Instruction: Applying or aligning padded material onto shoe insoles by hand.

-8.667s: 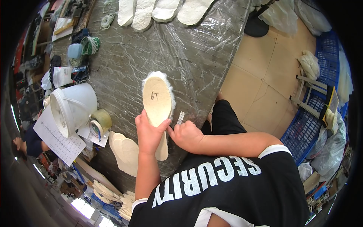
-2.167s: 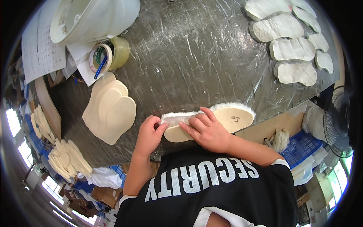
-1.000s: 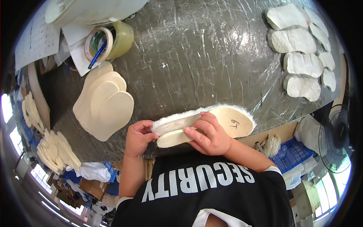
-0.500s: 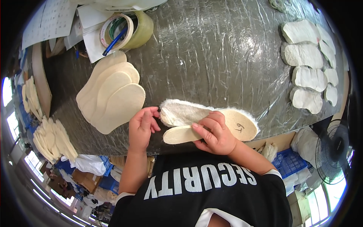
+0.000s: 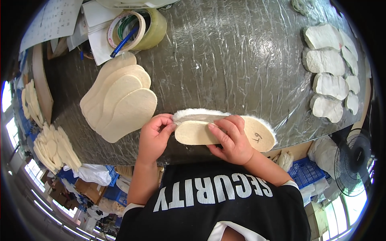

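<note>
The plastic-covered bench (image 5: 225, 72) stretches from its six o'clock edge toward twelve. Near that edge are the fleece (image 5: 201, 111) and insole (image 5: 197, 133). The right grip (image 5: 231, 140) closes around both mid-length; the left grip (image 5: 156, 136), loosely spread half a second ago, now pinches the fleece's nine o'clock end.

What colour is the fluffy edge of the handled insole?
White; the fluffy fleece edge shows best in the head view.

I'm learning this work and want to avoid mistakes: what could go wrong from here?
Toward its left end, the cream insole leaves a strip of the fleece piece uncovered, so it might end up crooked. The left hand pinches the fleece piece and could stretch it. That hand, close to the fanned cream pieces, might nudge them.
</note>
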Demonstrator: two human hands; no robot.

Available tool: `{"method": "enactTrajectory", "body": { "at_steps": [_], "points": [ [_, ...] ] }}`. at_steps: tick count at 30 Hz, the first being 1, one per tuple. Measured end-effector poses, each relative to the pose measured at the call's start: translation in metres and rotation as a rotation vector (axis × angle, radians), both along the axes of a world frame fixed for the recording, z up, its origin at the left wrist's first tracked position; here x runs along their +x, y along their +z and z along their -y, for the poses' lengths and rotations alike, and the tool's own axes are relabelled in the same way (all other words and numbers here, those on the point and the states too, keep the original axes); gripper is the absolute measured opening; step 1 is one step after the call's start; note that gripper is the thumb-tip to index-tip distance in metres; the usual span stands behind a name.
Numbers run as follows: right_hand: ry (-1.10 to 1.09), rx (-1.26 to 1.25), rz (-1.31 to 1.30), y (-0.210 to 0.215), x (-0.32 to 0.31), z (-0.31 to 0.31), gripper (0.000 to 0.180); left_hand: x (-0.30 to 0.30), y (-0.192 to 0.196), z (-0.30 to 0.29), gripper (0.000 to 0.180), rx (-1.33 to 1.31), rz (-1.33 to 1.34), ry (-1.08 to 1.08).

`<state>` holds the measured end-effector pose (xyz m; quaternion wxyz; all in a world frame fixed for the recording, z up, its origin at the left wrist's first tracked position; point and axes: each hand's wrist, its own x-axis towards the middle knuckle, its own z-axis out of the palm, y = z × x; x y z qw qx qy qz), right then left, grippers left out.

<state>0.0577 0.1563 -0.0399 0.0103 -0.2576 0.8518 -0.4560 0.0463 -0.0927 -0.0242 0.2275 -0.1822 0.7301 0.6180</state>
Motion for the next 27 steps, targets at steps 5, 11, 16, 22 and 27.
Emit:
{"method": "enactTrajectory", "body": {
  "at_steps": [5,11,16,22,27],
  "points": [
    [-0.005,0.015,0.018,0.0004,-0.0001,0.0016,0.068,-0.001,0.007,0.0039,0.001,0.106,0.084,0.02],
    [-0.007,0.005,0.008,-0.0011,0.0003,0.0022,0.066,0.0019,0.0061,0.0098,0.002,0.194,0.062,0.009],
    [-0.009,0.008,-0.002,-0.0017,0.0004,0.0017,0.065,0.0018,0.0057,0.0089,0.004,0.241,0.067,0.039],
    [-0.003,0.002,-0.003,-0.003,0.0006,0.0005,0.063,0.0011,0.0075,0.0073,0.004,0.242,0.044,0.039],
    [-0.008,-0.005,-0.006,-0.0053,0.0006,0.0008,0.064,0.0004,0.0099,0.0064,0.005,0.187,0.024,0.014]
  ]
}}
